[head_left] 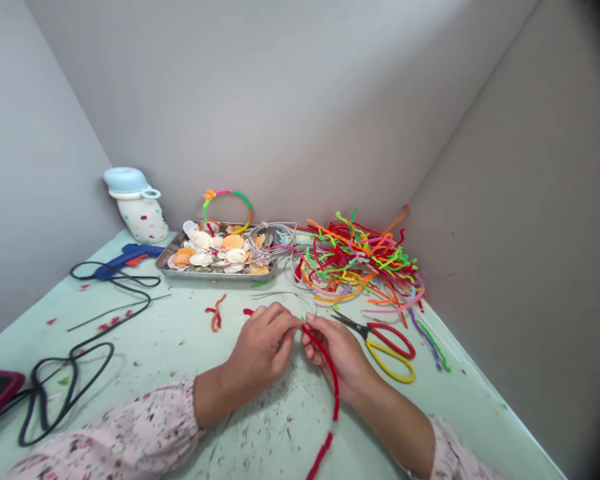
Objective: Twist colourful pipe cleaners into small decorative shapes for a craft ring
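Observation:
Both hands meet over the middle of the table, pinching a red pipe cleaner (pixel 335 380). My left hand (pixel 265 340) is closed on it from the left, and a short red end pokes out behind the knuckles. My right hand (pixel 337 350) grips it between thumb and fingers. From there the long red part curves down toward the front edge, with a pale gap low on it. A speck of green shows between the fingertips; its form is hidden. Scissors (pixel 380 340) with one red and one yellow handle lie just right of my right hand.
A metal tray (pixel 215 275) of shells (pixel 235 243) stands at the back with a colourful pipe-cleaner ring (pixel 250 207). Right of it are coiled wire (pixel 273 250) and heaped pipe cleaners (pixel 360 260). At left are a bottle (pixel 143 213), a blue glue gun (pixel 125 257) and a black cord (pixel 73 357).

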{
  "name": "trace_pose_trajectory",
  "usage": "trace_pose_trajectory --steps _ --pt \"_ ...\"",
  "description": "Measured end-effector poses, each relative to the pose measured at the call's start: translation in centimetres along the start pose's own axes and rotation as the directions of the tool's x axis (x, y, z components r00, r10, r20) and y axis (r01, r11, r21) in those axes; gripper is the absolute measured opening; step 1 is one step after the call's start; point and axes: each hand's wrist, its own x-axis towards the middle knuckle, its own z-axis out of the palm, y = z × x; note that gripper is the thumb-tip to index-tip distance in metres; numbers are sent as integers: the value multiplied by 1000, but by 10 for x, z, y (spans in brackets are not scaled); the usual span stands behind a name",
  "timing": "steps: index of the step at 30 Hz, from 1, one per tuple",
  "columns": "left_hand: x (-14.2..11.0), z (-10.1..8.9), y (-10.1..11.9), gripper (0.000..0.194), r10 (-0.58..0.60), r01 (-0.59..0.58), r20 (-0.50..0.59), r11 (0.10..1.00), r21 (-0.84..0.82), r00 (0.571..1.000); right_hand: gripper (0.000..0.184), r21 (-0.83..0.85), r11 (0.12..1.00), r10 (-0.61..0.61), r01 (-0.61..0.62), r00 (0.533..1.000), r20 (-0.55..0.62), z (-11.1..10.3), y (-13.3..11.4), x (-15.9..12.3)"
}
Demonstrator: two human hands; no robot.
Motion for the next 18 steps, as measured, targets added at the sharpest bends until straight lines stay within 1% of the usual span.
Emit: trace_pose_trajectory --steps 5,8,11,14,16,18 --pt "-1 0 -3 21 62 -63 21 995 79 998 24 22 1000 20 -19 1000 -16 1 1 -1" --pt "-1 1 -3 21 46 -50 49 995 86 998 23 12 1000 15 -15 999 -29 2 1 -1" --pt "1 0 -2 18 -14 13 61 1000 18 998 25 -24 1000 -13 13 999 -29 3 0 -2" --pt "3 -2 0 14 -91 94 45 993 -67 995 27 -72 997 -38 37 999 -17 3 -1 -3" --pt "5 -3 2 14 -153 154 28 985 -79 988 27 -113 993 -47 45 999 -16 3 -1 -4" --pt "6 -2 4 19 -205 207 29 977 -53 978 28 -156 986 -61 57 998 -16 4 -1 -4"
